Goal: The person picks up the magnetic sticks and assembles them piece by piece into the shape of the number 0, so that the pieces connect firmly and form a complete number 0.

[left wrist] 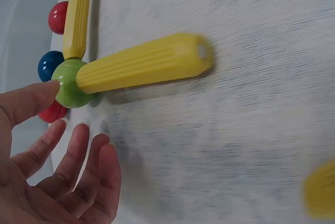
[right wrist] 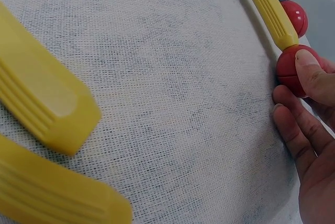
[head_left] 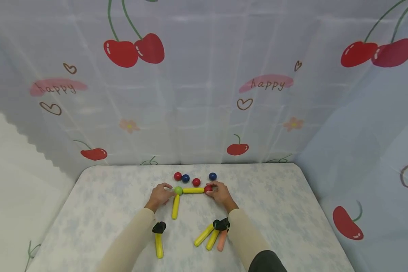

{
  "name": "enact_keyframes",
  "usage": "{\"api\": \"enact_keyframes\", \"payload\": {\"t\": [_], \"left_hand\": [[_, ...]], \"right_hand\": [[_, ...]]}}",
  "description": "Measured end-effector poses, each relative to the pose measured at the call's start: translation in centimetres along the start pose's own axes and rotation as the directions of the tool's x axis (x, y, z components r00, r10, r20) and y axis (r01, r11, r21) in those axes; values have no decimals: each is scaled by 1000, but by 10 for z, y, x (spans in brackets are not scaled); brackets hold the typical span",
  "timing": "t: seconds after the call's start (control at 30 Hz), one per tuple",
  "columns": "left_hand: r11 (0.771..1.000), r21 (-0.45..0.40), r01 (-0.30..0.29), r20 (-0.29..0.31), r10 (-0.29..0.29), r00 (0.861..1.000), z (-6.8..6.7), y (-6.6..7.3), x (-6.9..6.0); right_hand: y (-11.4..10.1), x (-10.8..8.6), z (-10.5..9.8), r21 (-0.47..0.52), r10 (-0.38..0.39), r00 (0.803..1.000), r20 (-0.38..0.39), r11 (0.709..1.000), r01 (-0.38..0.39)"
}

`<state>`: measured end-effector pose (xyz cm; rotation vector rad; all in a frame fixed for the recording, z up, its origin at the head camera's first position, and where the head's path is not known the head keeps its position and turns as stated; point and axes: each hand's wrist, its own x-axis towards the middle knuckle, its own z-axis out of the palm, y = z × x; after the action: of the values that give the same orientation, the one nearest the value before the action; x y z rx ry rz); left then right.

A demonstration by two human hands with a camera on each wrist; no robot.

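Note:
A yellow magnetic stick (head_left: 193, 190) joins a green ball (head_left: 178, 190) to a red ball (head_left: 208, 189). A second yellow stick (left wrist: 146, 63) runs from the green ball toward the near side of the table. My left hand (head_left: 161, 196) is beside the green ball; in the left wrist view its thumb tip touches the ball, while the other fingers spread loosely below. With thumb and fingers, my right hand (head_left: 220, 194) pinches the red ball (right wrist: 293, 72) at the other end, its index finger partly hidden behind the ball.
Behind the joined pieces lie loose red balls (head_left: 178, 176) and blue balls (head_left: 212, 176). Nearer me, a yellow stick (head_left: 159, 246) lies by the left wrist. Two yellow sticks (head_left: 204, 235) and an orange stick (head_left: 222, 241) lie by the right wrist. A cherry-print curtain (head_left: 197, 94) hangs behind the table (head_left: 275, 196).

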<state>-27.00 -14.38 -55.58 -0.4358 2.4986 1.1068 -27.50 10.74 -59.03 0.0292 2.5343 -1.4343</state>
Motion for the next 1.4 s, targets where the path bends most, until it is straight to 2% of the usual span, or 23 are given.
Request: {"api": "enact_keyframes", "payload": {"t": [0.23, 0.33, 0.47, 0.63, 0.8, 0.93, 1.17, 1.27, 1.4], "left_hand": [[982, 173, -71, -43, 80, 996, -14, 17, 16], [960, 249, -125, -6, 131, 991, -20, 22, 24], [917, 337, -215, 46, 212, 976, -24, 25, 32], [885, 385, -263, 72, 255, 964, -22, 30, 36], [877, 420, -234, 80, 221, 972, -14, 30, 36], [889, 400, -221, 69, 211, 975, -13, 26, 39], [906, 383, -178, 49, 173, 984, -20, 11, 42], [899, 379, -219, 71, 208, 976, -22, 7, 40], [880, 377, -289, 92, 275, 957, -23, 4, 34]], "right_hand": [[0, -5, 4, 6, -31, 999, 12, 1000, 31], [-2, -5, 6, 13, -35, 999, 9, 999, 35], [-4, -6, 10, 18, -46, 999, 18, 999, 46], [-4, -8, 11, 34, -65, 997, 34, 997, 64], [-4, -9, 11, 32, -57, 998, 28, 998, 57], [-1, -9, 9, 6, -51, 999, 12, 999, 51], [2, -5, 5, -19, -69, 997, 24, 997, 69], [3, -3, 3, -29, -41, 999, 24, 999, 42], [3, -1, -2, -36, -17, 999, 27, 999, 18]]}}
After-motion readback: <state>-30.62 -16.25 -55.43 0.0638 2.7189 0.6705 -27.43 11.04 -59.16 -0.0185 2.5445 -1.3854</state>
